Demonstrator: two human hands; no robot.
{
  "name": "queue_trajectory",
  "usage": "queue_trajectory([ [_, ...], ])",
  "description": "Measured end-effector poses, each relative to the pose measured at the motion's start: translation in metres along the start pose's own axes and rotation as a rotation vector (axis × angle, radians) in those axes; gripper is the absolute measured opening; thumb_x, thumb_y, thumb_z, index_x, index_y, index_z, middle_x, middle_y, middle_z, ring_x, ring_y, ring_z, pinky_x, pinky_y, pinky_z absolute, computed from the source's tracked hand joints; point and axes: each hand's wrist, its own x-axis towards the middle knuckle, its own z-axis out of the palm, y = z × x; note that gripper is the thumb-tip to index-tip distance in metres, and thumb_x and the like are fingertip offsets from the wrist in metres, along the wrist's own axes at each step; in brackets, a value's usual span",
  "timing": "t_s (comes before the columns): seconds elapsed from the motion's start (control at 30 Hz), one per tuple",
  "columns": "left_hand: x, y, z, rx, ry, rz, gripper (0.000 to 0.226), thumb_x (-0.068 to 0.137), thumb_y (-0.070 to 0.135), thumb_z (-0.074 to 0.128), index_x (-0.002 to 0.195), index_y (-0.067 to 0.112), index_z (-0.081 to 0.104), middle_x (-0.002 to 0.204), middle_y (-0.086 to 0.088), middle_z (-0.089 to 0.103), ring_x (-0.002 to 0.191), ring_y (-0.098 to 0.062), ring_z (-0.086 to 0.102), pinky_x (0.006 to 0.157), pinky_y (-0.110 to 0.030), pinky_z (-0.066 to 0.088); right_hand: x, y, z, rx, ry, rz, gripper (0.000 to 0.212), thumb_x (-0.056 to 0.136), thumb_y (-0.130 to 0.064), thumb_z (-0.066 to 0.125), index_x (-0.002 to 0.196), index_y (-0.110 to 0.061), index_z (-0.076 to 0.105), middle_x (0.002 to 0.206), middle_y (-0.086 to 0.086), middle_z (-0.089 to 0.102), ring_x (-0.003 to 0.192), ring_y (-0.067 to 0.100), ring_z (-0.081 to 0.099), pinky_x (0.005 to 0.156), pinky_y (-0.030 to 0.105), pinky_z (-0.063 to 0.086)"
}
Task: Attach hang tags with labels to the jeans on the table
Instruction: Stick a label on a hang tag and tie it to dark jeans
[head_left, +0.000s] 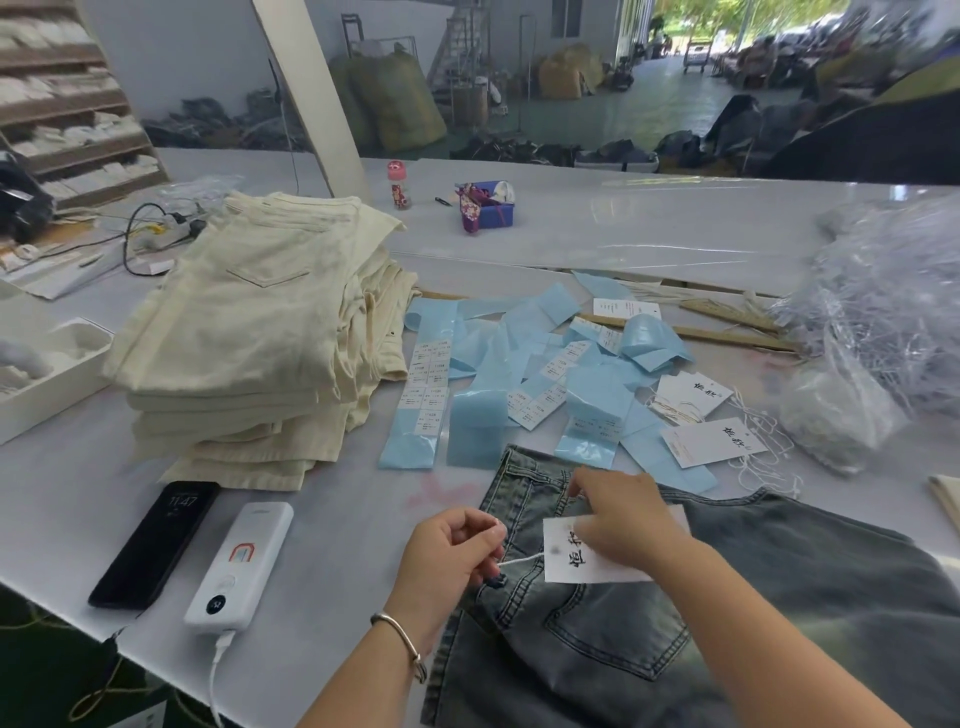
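Note:
A pair of grey-blue jeans (613, 639) lies at the near edge of the table, waistband toward the middle. My left hand (449, 551) pinches the end of a white string (522, 559) just above the waistband. The string runs to a white hang tag (582, 564) with black characters, which my right hand (623, 514) holds over the jeans. Two more hang tags (711, 441) with loose strings lie beyond the jeans on the right. Blue backing strips with white labels (431, 395) are scattered in the middle of the table.
A tall stack of folded cream jeans (249, 332) stands at the left. A black phone (156, 543) and a white power bank (241, 566) lie near the front edge. A pile of clear plastic bags (883, 312) fills the right. A pink bottle (399, 184) and a purple box (493, 205) stand farther back.

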Motion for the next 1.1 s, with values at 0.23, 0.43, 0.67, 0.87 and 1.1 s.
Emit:
queue_trajectory([
  [0.23,0.009,0.008,-0.007,0.173,-0.005,0.092,0.011,0.089,0.012,0.068,0.079,0.012,0.073,0.06,0.002,0.064,0.049,-0.01,0.055,0.051,-0.019,0.047,-0.015,-0.004,0.038,0.364,-0.033,-0.098,0.016,0.077,-0.022,0.065,0.086,-0.034,0.062,0.085,-0.017,0.057,0.085,0.005,0.054,0.082,0.03,0.045],
  [0.43,0.012,0.008,-0.008,0.299,-0.059,0.129,0.013,0.091,0.012,0.065,0.081,0.009,0.072,0.058,0.006,0.06,0.048,-0.008,0.052,0.051,-0.017,0.045,-0.009,-0.016,0.055,0.27,0.061,-0.108,0.006,0.082,-0.034,0.067,0.085,-0.029,0.068,0.084,-0.014,0.054,0.089,0.01,0.053,0.081,0.028,0.041],
  [0.67,0.011,0.007,-0.003,0.325,-0.058,0.122,0.014,0.092,0.011,0.063,0.082,0.005,0.07,0.061,0.004,0.062,0.047,-0.007,0.053,0.051,-0.016,0.045,-0.002,-0.019,0.061,0.058,0.043,-0.174,0.012,0.091,-0.026,0.059,0.095,-0.02,0.067,0.107,-0.005,0.059,0.107,0.017,0.048,0.087,0.029,0.038],
  [0.87,0.008,0.008,-0.001,0.293,0.005,0.126,0.014,0.09,0.015,0.066,0.077,0.012,0.071,0.058,0.006,0.064,0.048,-0.006,0.054,0.053,-0.017,0.048,-0.006,-0.019,0.061,0.14,0.036,-0.111,0.007,0.092,-0.02,0.054,0.088,-0.026,0.053,0.106,-0.001,0.063,0.102,0.02,0.055,0.081,0.029,0.038],
  [1.1,-0.001,0.007,0.009,0.28,-0.005,0.138,0.012,0.088,0.011,0.067,0.079,0.015,0.073,0.058,0.008,0.064,0.05,-0.006,0.055,0.058,-0.026,0.054,-0.01,-0.01,0.065,0.132,0.01,-0.155,0.024,0.09,-0.023,0.062,0.112,-0.021,0.068,0.111,-0.002,0.057,0.108,0.016,0.051,0.084,0.025,0.04],
])
